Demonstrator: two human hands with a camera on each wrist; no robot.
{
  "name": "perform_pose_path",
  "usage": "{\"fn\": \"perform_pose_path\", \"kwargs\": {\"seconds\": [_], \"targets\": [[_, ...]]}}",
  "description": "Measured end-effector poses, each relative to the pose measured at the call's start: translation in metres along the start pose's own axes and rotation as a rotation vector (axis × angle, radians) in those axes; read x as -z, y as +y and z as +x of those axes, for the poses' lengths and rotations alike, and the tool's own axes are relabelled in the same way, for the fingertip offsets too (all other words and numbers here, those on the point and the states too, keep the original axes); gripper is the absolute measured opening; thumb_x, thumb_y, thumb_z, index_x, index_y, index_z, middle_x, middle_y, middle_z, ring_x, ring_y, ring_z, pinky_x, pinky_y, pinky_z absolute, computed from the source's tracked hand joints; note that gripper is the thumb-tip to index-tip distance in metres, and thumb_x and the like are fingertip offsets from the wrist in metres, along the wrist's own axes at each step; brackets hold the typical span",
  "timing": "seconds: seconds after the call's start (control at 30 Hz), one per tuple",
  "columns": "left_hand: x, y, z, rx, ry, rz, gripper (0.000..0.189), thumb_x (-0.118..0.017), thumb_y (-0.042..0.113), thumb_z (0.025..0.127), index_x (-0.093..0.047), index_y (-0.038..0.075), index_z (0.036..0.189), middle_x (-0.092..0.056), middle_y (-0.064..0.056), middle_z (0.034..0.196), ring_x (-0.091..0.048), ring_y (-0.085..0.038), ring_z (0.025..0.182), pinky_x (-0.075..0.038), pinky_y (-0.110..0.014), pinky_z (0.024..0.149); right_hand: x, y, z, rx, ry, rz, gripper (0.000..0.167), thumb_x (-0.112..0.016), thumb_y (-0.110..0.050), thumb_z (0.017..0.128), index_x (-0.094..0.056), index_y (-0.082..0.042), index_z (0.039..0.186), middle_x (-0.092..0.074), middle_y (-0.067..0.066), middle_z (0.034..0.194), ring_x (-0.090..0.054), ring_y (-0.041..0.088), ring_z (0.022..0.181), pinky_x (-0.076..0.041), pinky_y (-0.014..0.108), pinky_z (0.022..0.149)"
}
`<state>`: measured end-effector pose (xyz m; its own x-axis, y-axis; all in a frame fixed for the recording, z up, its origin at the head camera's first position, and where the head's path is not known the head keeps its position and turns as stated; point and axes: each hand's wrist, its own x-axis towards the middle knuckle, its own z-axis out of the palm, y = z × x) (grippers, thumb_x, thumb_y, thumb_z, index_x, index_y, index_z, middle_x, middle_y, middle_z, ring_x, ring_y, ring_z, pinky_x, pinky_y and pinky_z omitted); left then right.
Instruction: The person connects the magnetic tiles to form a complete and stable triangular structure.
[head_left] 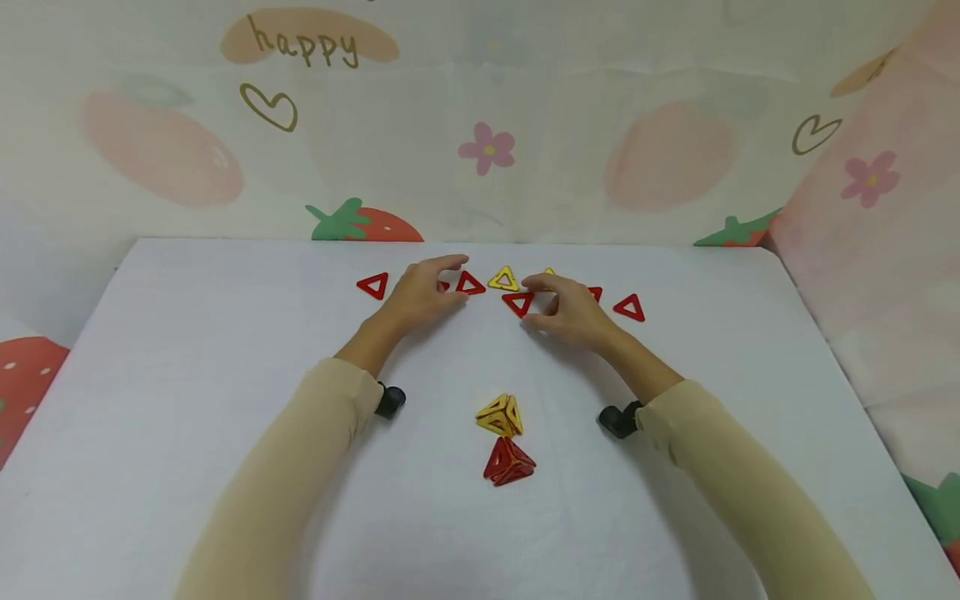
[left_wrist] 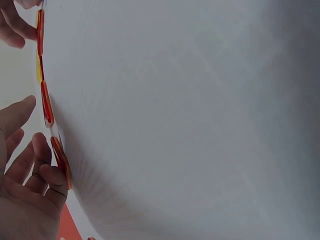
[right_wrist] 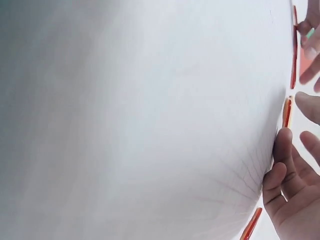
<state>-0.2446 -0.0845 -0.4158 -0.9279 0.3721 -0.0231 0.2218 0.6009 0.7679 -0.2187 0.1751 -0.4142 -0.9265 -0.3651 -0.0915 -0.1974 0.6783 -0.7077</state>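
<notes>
Over the far part of the white table (head_left: 247, 375), my left hand (head_left: 418, 298) reaches in from the left, thumb and forefinger spread apart. A red open-centred triangle tile (head_left: 470, 288) lies just beyond its fingertips; another red tile is mostly hidden behind that hand. My right hand (head_left: 572, 317) hovers opposite, its thumb and forefinger parted around the near side of a red triangle tile (head_left: 528, 298). Contact with that tile cannot be made out. Between the hands lies a yellow triangle tile (head_left: 504, 288). The right wrist view shows the right hand's fingers (right_wrist: 283, 145) beside a red tile's edge.
Red triangle tiles lie outside the hands, one at left (head_left: 383, 287), one at right (head_left: 638, 307). Partly behind the right hand are a yellow and a red tile. Nearer stand a yellow pyramid (head_left: 489, 413) and a red pyramid (head_left: 509, 471). A printed curtain (head_left: 570, 100) hangs behind.
</notes>
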Motion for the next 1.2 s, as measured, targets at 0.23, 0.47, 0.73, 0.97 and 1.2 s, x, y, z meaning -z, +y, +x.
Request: {"fn": "perform_pose_path", "kwargs": {"seconds": [0.23, 0.47, 0.73, 0.97, 1.2], "targets": [[-0.002, -0.005, 0.006, -0.003, -0.011, 0.026, 0.055, -0.068, 0.013, 0.093, -0.05, 0.011, 0.146, -0.057, -0.005, 0.142, -0.046, -0.023, 0.135, -0.034, -0.042, 0.112, -0.003, 0.003, 0.005, -0.018, 0.004, -0.025, 0.051, -0.074, -0.016, 0.089, -0.057, -0.012, 0.138, -0.06, 0.006, 0.131, -0.057, 0.024, 0.084, -0.049, 0.033, 0.074], [-0.004, -0.005, 0.01, -0.019, 0.003, 0.101, 0.055, -0.068, 0.013, 0.093, -0.052, 0.013, 0.146, -0.058, -0.004, 0.141, -0.051, -0.023, 0.131, -0.038, -0.043, 0.11, -0.004, -0.003, 0.006, -0.049, 0.008, -0.041, 0.052, -0.075, -0.018, 0.089, -0.057, -0.012, 0.138, -0.059, 0.005, 0.132, -0.055, 0.024, 0.086, -0.049, 0.032, 0.074], [-0.006, -0.002, 0.011, -0.007, -0.002, 0.117, 0.053, -0.07, 0.013, 0.093, -0.054, 0.013, 0.144, -0.06, -0.005, 0.138, -0.052, -0.023, 0.129, -0.038, -0.042, 0.109, -0.003, -0.003, 0.006, -0.062, 0.005, -0.08, 0.044, -0.074, -0.018, 0.09, -0.063, -0.011, 0.132, -0.058, 0.007, 0.133, -0.056, 0.024, 0.088, -0.049, 0.034, 0.078], [-0.005, -0.002, 0.006, -0.001, -0.024, 0.125, 0.053, -0.071, 0.012, 0.092, -0.054, 0.013, 0.143, -0.061, -0.006, 0.137, -0.051, -0.023, 0.129, -0.037, -0.043, 0.11, -0.005, -0.003, 0.009, -0.054, 0.012, -0.099, 0.043, -0.075, -0.018, 0.089, -0.064, -0.01, 0.13, -0.057, 0.008, 0.136, -0.056, 0.024, 0.09, -0.05, 0.035, 0.083], [-0.006, -0.001, 0.001, -0.012, -0.061, 0.152, 0.054, -0.072, 0.015, 0.092, -0.054, 0.016, 0.143, -0.063, -0.004, 0.133, -0.052, -0.023, 0.126, -0.039, -0.043, 0.108, -0.005, -0.003, 0.008, -0.038, 0.011, -0.122, 0.043, -0.076, -0.017, 0.088, -0.065, -0.01, 0.129, -0.058, 0.008, 0.133, -0.056, 0.024, 0.087, -0.05, 0.035, 0.081]]}}
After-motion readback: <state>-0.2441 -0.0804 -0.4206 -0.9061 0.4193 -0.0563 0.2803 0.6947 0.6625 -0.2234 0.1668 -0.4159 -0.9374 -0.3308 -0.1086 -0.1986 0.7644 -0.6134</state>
